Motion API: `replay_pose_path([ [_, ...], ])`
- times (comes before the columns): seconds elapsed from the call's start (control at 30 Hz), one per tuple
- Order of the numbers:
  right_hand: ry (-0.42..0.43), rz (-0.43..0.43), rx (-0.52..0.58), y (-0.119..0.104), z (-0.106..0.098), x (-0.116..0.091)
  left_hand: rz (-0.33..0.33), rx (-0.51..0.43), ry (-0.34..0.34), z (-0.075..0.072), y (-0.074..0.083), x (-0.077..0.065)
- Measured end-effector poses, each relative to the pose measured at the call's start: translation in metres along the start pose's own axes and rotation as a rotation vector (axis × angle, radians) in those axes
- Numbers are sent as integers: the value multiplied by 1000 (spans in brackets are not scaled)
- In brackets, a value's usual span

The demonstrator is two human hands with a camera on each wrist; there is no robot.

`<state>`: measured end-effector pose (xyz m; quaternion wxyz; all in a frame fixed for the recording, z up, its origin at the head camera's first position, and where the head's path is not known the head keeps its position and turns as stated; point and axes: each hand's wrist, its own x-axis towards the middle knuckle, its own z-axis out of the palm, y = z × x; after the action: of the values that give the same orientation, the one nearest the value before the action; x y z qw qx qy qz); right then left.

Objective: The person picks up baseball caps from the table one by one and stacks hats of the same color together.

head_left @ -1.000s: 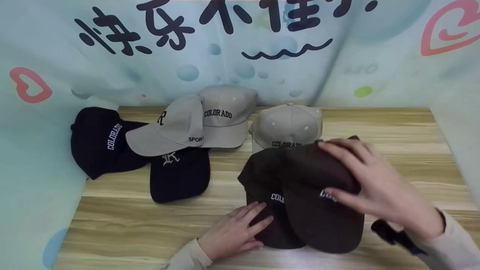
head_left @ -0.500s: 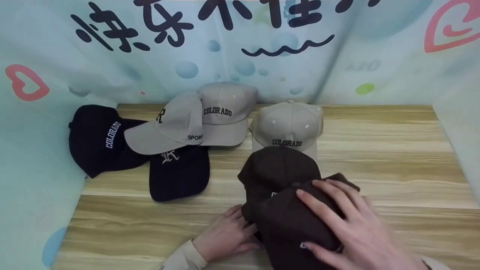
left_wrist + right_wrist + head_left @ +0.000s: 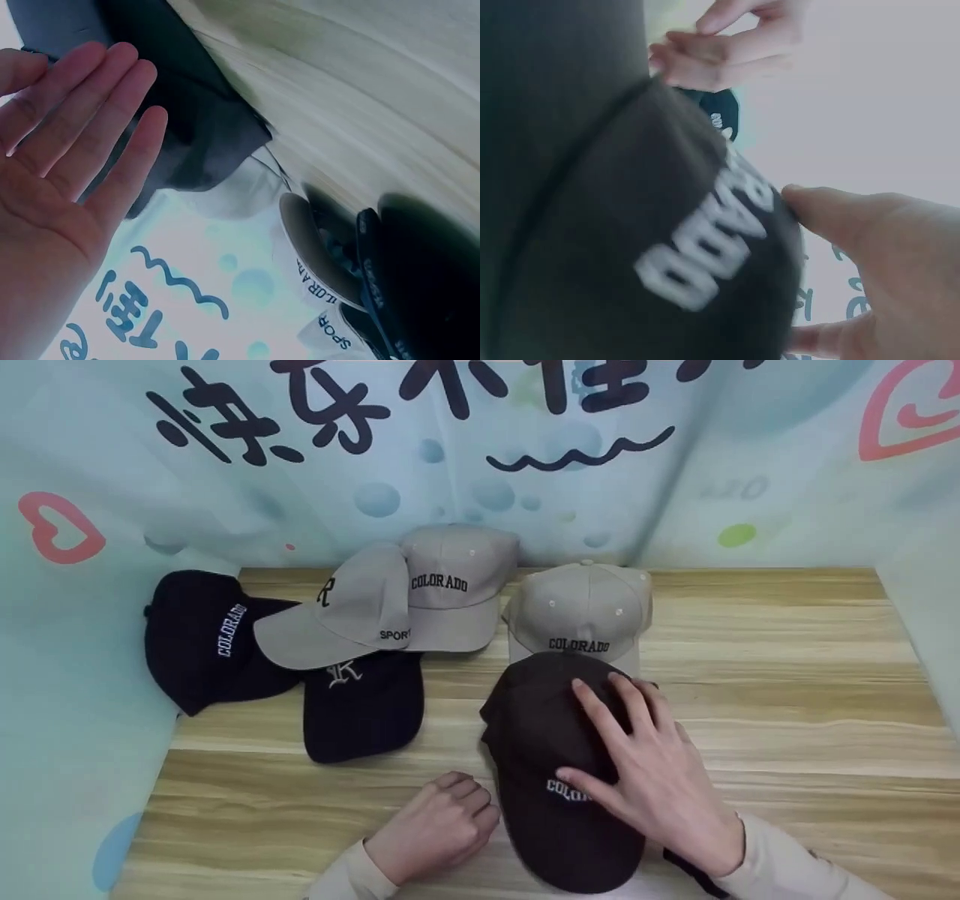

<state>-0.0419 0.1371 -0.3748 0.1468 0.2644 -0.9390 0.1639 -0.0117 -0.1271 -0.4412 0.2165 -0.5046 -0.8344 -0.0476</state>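
Observation:
My right hand (image 3: 660,780) spreads over the crown of a dark brown baseball cap (image 3: 559,840), gripping it with the thumb by the white COLORADO lettering and the fingers across the top. This cap sits over a second brown cap, mostly hidden, whose edge shows at the upper left. In the right wrist view, the brown cap (image 3: 592,225) and its lettering fill the left side, with my thumb at the crown. My left hand (image 3: 439,829) hovers just left of the brim, holding nothing; the left wrist view shows its fingers (image 3: 97,97) loosely extended beside the dark cap (image 3: 195,127).
A beige COLORADO cap (image 3: 581,607) stands behind the brown ones. Two grey caps, one marked COLORADO (image 3: 457,562) and one marked SPORT (image 3: 352,615), overlap at back left. Navy caps lie at left (image 3: 191,645) and below the grey ones (image 3: 364,720). A printed curtain (image 3: 300,510) borders the wooden table.
My right hand has brought the upper brown cap from the right, down toward me, then up over the other brown cap. My left hand has come off the lower cap's brim.

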Motion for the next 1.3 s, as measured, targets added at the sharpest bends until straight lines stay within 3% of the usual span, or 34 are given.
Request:
replay_pose_path([
  [0.37,-188,-8,16,12,5,13,24,-40,-94,-1,18,9],
  [0.53,-206,-33,17,19,12,24,13,-35,-162,4,19,7],
  [0.77,-311,-17,107,33,24,27,-16,-66,-224,10,20,9],
  [0.97,-302,-20,129,39,29,23,-38,-126,-244,12,23,14],
  [1.2,-299,-17,116,42,25,16,-8,-104,-222,12,27,20],
  [1.3,-258,-34,94,42,25,11,3,-97,-222,13,29,23],
])
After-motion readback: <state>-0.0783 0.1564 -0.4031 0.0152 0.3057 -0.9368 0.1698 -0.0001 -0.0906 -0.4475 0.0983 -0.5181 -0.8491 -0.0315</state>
